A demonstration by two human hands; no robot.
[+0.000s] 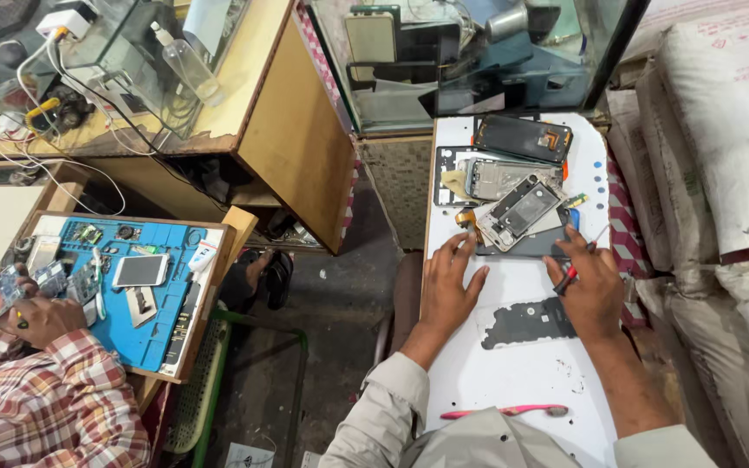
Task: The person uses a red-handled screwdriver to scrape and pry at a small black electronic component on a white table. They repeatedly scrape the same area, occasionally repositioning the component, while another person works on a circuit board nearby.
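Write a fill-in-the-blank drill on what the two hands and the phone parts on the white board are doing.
1. The right hand grips a red-handled ____.
2. The left hand lies ____ on the white board, holding nothing.
3. The dark cover plate lies ____ the two hands.
4. The pink tool lies ____ by either hand.

Missing words: screwdriver; flat; between; untouched
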